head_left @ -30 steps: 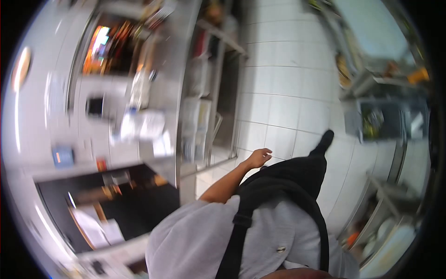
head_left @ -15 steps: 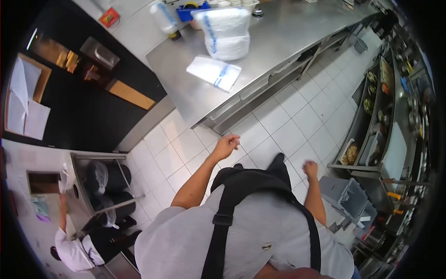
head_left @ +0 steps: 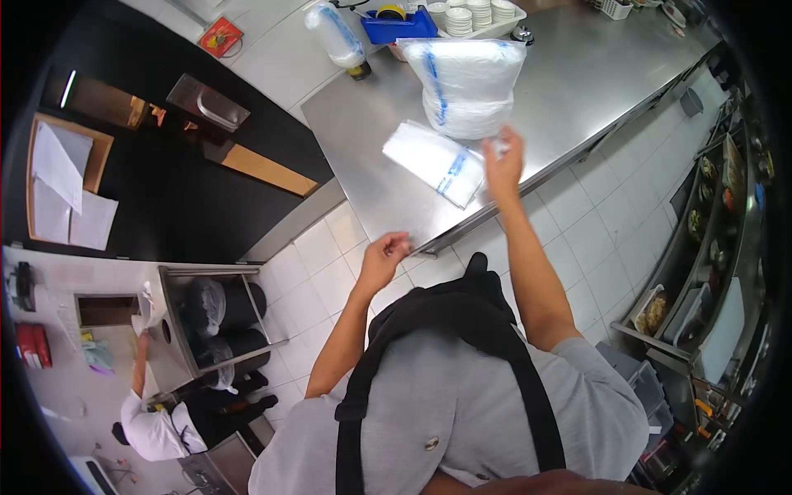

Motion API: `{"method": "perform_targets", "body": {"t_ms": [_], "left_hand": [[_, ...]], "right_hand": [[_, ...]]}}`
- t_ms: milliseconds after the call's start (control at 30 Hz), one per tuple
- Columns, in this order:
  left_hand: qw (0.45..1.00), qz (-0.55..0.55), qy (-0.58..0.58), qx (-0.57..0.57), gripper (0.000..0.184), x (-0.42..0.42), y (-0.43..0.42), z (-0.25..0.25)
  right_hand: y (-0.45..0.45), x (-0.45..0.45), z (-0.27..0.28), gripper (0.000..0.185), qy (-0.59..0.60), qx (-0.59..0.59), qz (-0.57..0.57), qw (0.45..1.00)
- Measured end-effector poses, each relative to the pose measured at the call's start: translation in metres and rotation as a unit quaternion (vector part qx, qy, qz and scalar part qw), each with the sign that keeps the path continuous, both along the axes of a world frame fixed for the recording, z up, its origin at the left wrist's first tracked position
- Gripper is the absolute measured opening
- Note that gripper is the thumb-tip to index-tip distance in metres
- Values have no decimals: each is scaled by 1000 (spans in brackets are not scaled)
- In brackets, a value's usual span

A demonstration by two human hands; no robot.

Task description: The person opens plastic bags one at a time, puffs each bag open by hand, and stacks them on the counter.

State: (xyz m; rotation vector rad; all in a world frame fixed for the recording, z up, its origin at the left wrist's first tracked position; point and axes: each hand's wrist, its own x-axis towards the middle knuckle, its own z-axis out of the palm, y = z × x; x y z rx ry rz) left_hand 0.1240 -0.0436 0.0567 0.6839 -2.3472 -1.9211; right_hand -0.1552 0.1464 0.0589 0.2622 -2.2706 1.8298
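My right hand point(head_left: 504, 163) is over the edge of the steel table point(head_left: 577, 99), close to a large clear bag of white items point(head_left: 470, 87) and a flat white plastic pack with blue print point(head_left: 437, 162). Its fingers are bent and partly apart, with nothing visible in them. My left hand point(head_left: 384, 257) hovers by the table's near corner, fingers curled loosely; whether anything is between them is hidden. The flat pack lies in front of the upright bag, near the table edge.
A blue dispenser point(head_left: 399, 26) and a tray of stacked white cups point(head_left: 474, 18) stand at the table's back. At the lower left a co-worker point(head_left: 165, 425) reaches over a counter. Food containers point(head_left: 652, 312) line the right side; a grey bin point(head_left: 643, 384) sits below.
My right hand has risen forward and left to the table beside the bag. The table and its packs appear nearer. My left hand has come close to the table corner.
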Motion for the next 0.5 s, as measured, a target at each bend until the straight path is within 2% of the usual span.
{"method": "perform_targets", "body": {"t_ms": [67,100,167,233,267,300,400,500], "left_hand": [[996,-5,24,-89,39,-37,-26,19],[994,-15,36,-104,46,-68,-27,54],[989,-33,115,-85,60,-140,-37,88],[978,-32,206,-19,72,-218,-42,97],[979,-44,195,36,75,-253,-34,102],[978,-59,180,89,79,-281,-29,105],[964,-150,219,-29,97,-329,-40,107],[946,-233,227,6,118,-352,-56,117]], "right_hand": [[8,-46,33,77,4,-65,-52,997],[13,-66,44,81,25,-79,-21,996],[17,-106,62,90,78,-104,36,991],[6,-137,63,93,14,-74,185,980],[1,-146,58,95,-21,-60,254,965],[-15,-147,44,97,-6,-56,192,980],[-43,-120,55,99,12,-95,76,992],[-90,-86,55,98,61,-15,-157,986]]}}
